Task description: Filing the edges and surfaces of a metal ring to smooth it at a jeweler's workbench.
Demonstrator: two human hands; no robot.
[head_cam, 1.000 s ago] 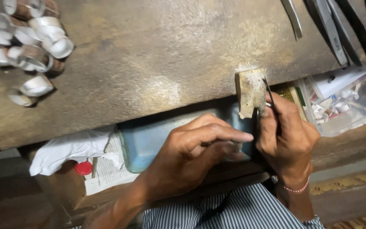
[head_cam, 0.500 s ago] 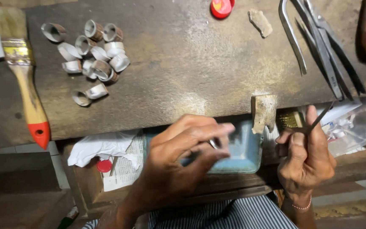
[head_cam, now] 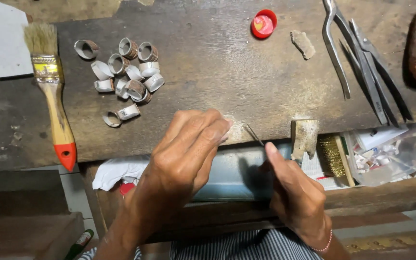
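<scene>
My left hand (head_cam: 184, 154) rests at the front edge of a worn wooden workbench (head_cam: 227, 72), fingers curled together with the tips pressed down on the wood; whether they pinch anything beneath them I cannot tell. My right hand (head_cam: 294, 192) sits just beside it, below the bench edge, thumb and fingers closed around a thin metal tool (head_cam: 254, 134) whose tip slants up toward my left fingertips. Just right of that tool, a small wooden peg block (head_cam: 304, 137) juts from the bench edge. Farther back on the left lies a cluster of small metal ring bands (head_cam: 126, 79), well apart from both hands, with a red-handled paintbrush (head_cam: 54, 91) beside them. A red cap (head_cam: 263, 24) and several long tweezers (head_cam: 362, 67) lie at the back right.
</scene>
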